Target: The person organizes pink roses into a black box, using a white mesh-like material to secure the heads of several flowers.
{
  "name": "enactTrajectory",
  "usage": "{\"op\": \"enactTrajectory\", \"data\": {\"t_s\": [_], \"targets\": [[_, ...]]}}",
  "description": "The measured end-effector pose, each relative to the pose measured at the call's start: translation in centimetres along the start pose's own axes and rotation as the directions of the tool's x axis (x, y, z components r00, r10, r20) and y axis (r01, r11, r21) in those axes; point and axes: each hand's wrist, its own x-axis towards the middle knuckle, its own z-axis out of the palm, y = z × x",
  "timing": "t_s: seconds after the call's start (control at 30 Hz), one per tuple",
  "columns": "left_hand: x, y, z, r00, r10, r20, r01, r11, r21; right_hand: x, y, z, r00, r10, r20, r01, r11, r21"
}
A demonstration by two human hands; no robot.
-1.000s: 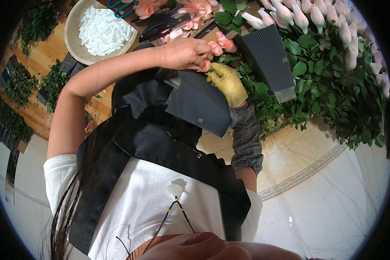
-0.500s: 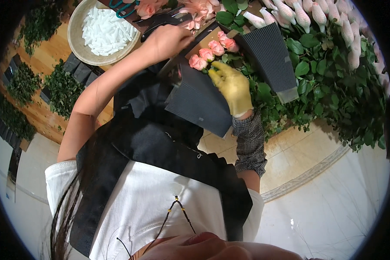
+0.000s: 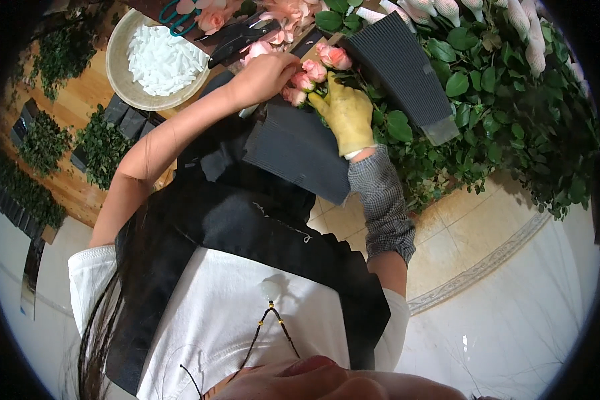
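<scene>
A row of pink roses (image 3: 313,69) lies along the top edge of dark grey corrugated wrapping (image 3: 300,143). My right hand (image 3: 348,117), in a yellow glove, holds the roses just under their blooms, with thumb and forefinger on either side. My bare left hand (image 3: 268,79) reaches across from the left. Its fingers are bent together against the blooms, and whatever they pinch is hidden behind them. Another pink bloom (image 3: 257,51) shows just above the left hand.
A round bowl of white sticks (image 3: 118,73) stands at upper left, near black-handled cutters (image 3: 240,41) and teal-handled scissors (image 3: 173,19). Loose petals (image 3: 293,13) lie at the top. Rightward are a second corrugated wrap (image 3: 407,67), leafy stems (image 3: 487,127) and net-covered buds (image 3: 533,40).
My left hand has moved from beside the cutters down and right to the blooms. The gloved right hand has shifted slightly up and left in view, its fingers closer around the roses.
</scene>
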Motion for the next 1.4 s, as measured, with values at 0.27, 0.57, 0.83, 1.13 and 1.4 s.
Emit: {"op": "enactTrajectory", "data": {"t_s": [0.27, 0.57, 0.83, 1.13, 1.4], "targets": [[2.9, 0.0, -0.4, 0.547, 0.694, 0.467, -0.836, 0.426, 0.346, 0.4, 0.5, 0.0, 0.985, 0.017, 0.175, -0.009, 0.999, -0.048], [3.0, -0.8, -0.9, 0.694, 0.593, 0.409, -0.688, 0.713, 0.134, -0.1, 2.2, -0.6, 0.981, 0.185, -0.052, -0.184, 0.983, 0.017], [4.5, -1.6, 3.9, 0.943, 0.162, -0.290, -0.080, 0.958, 0.277, -0.5, 1.9, 0.2, 0.967, 0.197, -0.164, -0.173, 0.973, 0.152], [4.0, -0.9, 5.1, 0.960, 0.063, -0.271, -0.004, 0.977, 0.212, -1.8, -1.5, -5.6, 0.907, 0.418, -0.054, -0.221, 0.580, 0.784], [3.8, -1.5, 5.5, 0.961, 0.118, -0.251, -0.059, 0.971, 0.233, 0.5, 0.5, -2.7, 0.985, 0.065, -0.162, -0.041, 0.989, 0.145]]}}
